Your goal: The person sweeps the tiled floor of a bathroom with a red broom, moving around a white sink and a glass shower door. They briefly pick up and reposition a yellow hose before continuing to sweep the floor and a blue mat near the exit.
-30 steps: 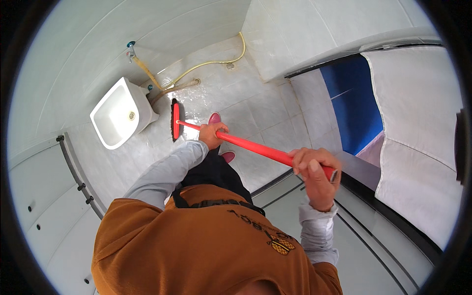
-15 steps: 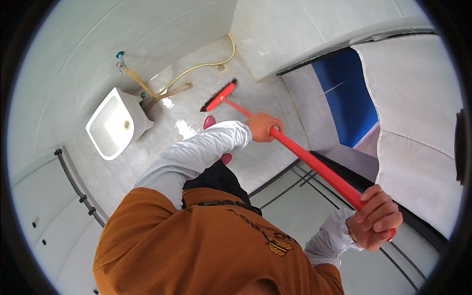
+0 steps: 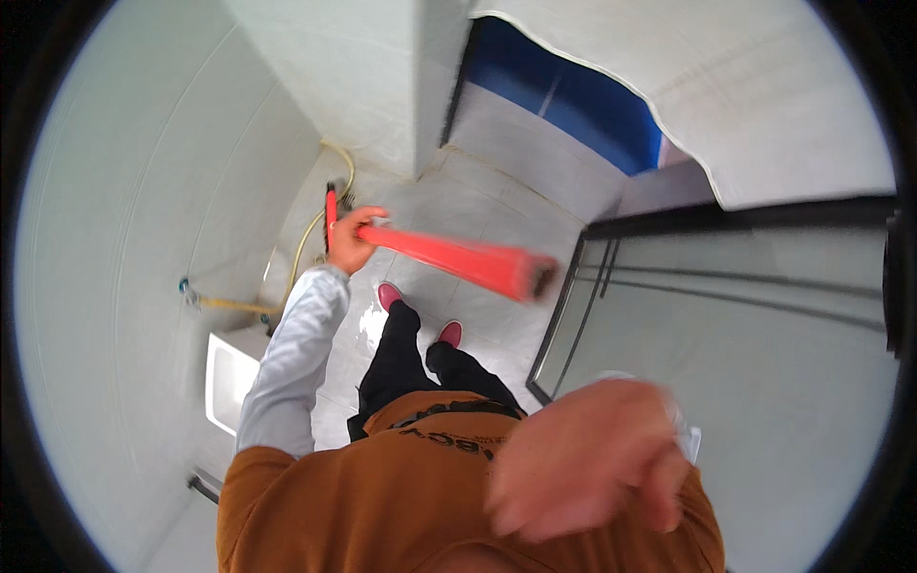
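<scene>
My left hand is wrapped round the red handle of a broom, with the arm stretched out in front of me. The handle's thick end points up and right and is blurred. Beyond the hand the red broom head with dark bristles shows edge-on, partly hidden, near the yellow hose. My right hand is off the broom, raised close in front of my chest at the lower right. It is smeared by motion, and its fingers cannot be made out clearly.
A white basin is at the left below a wall tap joined to the hose. At the right stands a dark-framed glass door. A white curtain hangs over a doorway with blue beyond. The tiled floor has a wet, shiny patch.
My right hand has let go of the handle's end and moved in toward my chest. My left hand has carried the broom leftward. The view has turned to the right.
</scene>
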Demonstrator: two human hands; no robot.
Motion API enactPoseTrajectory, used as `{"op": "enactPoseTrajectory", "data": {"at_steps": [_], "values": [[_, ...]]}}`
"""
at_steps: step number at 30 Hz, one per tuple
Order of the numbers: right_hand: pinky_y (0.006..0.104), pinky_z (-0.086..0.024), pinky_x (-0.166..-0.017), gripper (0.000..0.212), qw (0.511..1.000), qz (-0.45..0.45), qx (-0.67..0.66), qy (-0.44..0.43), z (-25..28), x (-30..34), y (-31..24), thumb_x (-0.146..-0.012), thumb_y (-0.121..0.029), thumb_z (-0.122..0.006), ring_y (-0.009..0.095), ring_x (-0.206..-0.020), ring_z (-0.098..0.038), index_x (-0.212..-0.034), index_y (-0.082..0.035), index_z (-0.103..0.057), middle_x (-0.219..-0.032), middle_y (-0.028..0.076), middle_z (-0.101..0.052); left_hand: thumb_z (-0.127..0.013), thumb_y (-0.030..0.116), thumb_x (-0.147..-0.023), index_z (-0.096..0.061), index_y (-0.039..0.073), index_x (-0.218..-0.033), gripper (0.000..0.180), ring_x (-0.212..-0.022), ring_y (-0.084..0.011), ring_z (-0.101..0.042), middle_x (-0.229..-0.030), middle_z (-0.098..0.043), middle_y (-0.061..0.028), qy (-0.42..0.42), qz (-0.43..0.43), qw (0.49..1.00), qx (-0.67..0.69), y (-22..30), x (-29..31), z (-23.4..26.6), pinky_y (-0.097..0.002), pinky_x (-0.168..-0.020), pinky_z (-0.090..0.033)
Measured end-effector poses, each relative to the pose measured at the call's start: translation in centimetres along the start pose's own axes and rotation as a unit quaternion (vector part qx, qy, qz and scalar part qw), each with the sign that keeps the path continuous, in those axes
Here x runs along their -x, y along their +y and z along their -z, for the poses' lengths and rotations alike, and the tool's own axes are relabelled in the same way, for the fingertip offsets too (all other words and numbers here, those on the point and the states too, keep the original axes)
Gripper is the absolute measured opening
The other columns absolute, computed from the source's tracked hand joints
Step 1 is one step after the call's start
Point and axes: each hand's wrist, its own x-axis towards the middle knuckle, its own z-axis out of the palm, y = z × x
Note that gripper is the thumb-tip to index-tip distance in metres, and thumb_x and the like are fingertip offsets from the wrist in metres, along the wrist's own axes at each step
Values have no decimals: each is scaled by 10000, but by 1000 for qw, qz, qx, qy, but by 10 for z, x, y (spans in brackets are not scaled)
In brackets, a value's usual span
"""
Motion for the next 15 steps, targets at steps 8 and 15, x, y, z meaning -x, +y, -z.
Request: {"op": "enactPoseTrajectory", "data": {"at_steps": [8,15], "values": [[331,-443,-828,637,902,104,-420,4,-78,14,30,-921,-410,-541,224,-1000,-541,-1206,146,-418,-1111,213,-527,-592,20,-883,-591,41,-1034,153,-580,-9,-291,-644,-354,97,185,-63,981,-16,55,24,15,-182,-523,-226],[334,-446,-774,552,911,74,-404,-41,-73,12,5,-931,-386,-533,212,-941,-544,-1139,122,-475,-1058,175,-537,-593,22,-880,-596,41,-1044,165,-548,-2,-271,-611,-327,110,145,-62,987,-32,44,29,13,-182,-511,-224]]}}
